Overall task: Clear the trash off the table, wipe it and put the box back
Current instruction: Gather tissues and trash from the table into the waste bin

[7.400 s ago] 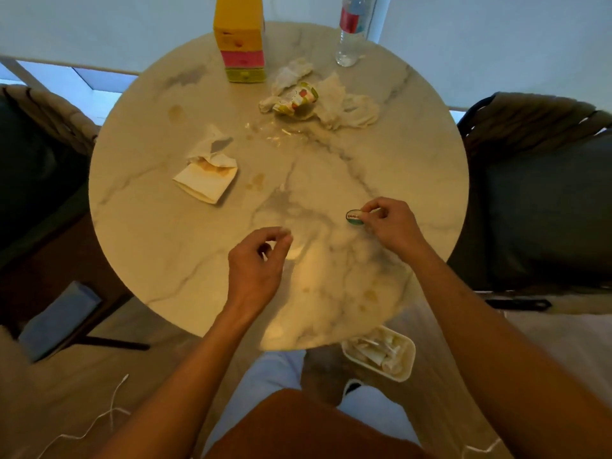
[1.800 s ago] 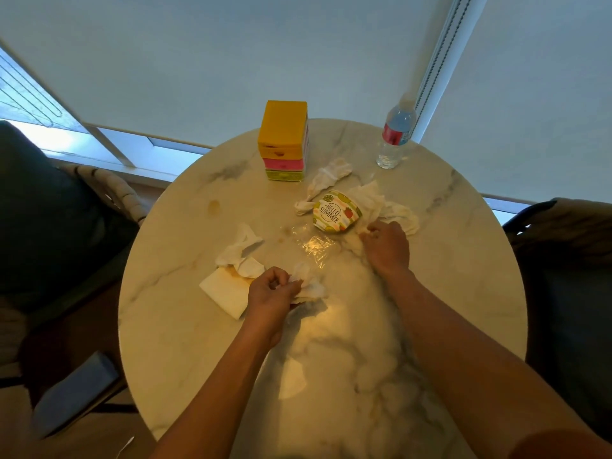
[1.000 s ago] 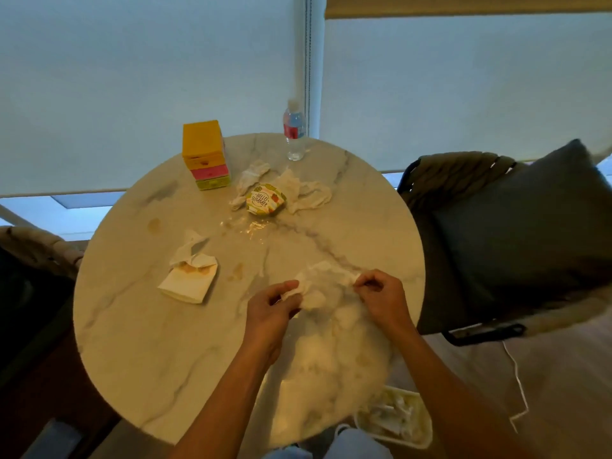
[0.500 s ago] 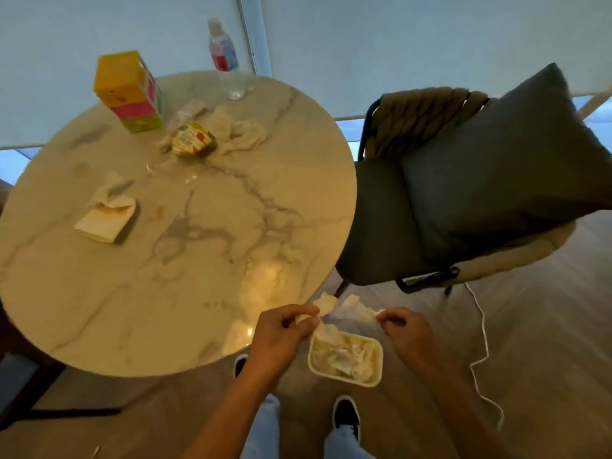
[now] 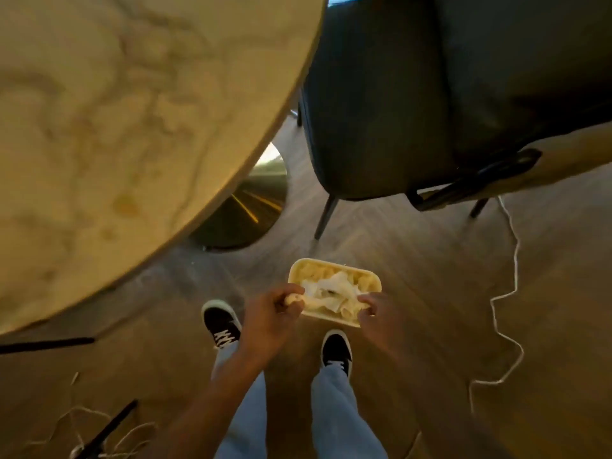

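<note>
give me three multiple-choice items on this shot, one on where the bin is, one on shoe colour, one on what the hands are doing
1. Where is the white bin?
A. on the table
B. on the floor before the shoes
C. on the chair

2. What colour are the shoes?
A. black with white
B. red
C. all white

3. What are the hands doing?
A. hanging open
B. both pinching the crumpled tissue
C. pressing the table

Answers: 1 B, it sits on the wood floor by the feet. 2 A, dark uppers, white trim. 3 B, the left hand and right hand grip the tissue over the bin.
</note>
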{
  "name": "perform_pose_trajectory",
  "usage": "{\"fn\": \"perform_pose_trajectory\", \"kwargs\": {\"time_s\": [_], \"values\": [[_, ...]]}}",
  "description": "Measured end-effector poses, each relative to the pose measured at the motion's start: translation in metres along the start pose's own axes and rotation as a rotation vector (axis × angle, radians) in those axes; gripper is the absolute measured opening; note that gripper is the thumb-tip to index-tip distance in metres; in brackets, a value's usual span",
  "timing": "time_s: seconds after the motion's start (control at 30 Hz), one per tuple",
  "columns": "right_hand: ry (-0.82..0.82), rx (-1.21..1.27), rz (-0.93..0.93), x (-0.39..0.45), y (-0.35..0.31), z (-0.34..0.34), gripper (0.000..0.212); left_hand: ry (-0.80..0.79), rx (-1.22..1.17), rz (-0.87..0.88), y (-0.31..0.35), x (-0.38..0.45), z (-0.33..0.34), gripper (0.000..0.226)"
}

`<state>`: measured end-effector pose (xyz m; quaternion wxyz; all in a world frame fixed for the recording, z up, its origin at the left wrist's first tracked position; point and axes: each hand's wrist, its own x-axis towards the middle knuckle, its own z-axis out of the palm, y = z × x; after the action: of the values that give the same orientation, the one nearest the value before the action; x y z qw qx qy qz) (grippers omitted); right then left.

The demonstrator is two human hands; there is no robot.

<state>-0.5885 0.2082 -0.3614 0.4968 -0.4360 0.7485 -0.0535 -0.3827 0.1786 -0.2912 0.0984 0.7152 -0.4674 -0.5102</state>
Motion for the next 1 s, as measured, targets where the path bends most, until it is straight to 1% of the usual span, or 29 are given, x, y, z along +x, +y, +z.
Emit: {"fn": "perform_pose_trajectory", "kwargs": {"time_s": [0.1, 0.17, 0.27, 0.4, 0.47, 0.5, 0.53, 0.57, 0.63, 0.7, 0.83, 0.93, 1.0], "values": [[-0.022, -0.065, 0.037, 0.034, 0.016, 0.028, 0.04, 0.041, 0.043, -0.05, -0.042, 0.04, 0.032, 0.016], [-0.034, -0.127, 0.021, 0.056, 0.028, 0.046, 0.045, 0.075, 0.099, -0.047, -0.066, 0.064, 0.051, 0.015], [-0.084, -0.214, -0.021, 0.081, 0.043, 0.073, 0.048, 0.147, 0.279, 0.016, -0.094, 0.092, 0.075, 0.015], [-0.217, -0.323, -0.074, 0.099, 0.05, 0.093, 0.049, 0.129, 0.425, 0.097, -0.117, 0.116, 0.102, 0.013], [-0.239, -0.327, -0.103, 0.098, 0.053, 0.092, 0.05, 0.086, 0.604, 0.122, -0.126, 0.124, 0.11, 0.008], [-0.234, -0.32, -0.122, 0.097, 0.053, 0.091, 0.049, 0.039, 0.718, 0.113, -0.128, 0.128, 0.112, 0.01], [-0.225, -0.306, -0.13, 0.094, 0.055, 0.088, 0.048, -0.041, 0.815, 0.097, -0.127, 0.129, 0.112, 0.016], [-0.206, -0.293, -0.126, 0.09, 0.056, 0.085, 0.047, -0.147, 0.864, 0.067, -0.125, 0.13, 0.113, 0.023], [-0.149, -0.251, -0.106, 0.081, 0.056, 0.077, 0.045, -0.329, 0.825, -0.011, -0.115, 0.127, 0.111, 0.032], [-0.118, -0.219, -0.099, 0.071, 0.054, 0.068, 0.042, -0.382, 0.75, -0.053, -0.107, 0.121, 0.106, 0.036], [-0.074, -0.168, -0.107, 0.047, 0.033, 0.047, 0.039, -0.32, 0.624, -0.09, -0.093, 0.097, 0.082, 0.039], [-0.086, -0.132, -0.127, 0.02, 0.0, 0.026, 0.037, -0.259, 0.529, -0.066, -0.074, 0.064, 0.057, 0.035], [-0.091, -0.11, -0.146, -0.005, -0.027, 0.01, 0.036, -0.185, 0.467, -0.038, -0.056, 0.038, 0.039, 0.03]]}}
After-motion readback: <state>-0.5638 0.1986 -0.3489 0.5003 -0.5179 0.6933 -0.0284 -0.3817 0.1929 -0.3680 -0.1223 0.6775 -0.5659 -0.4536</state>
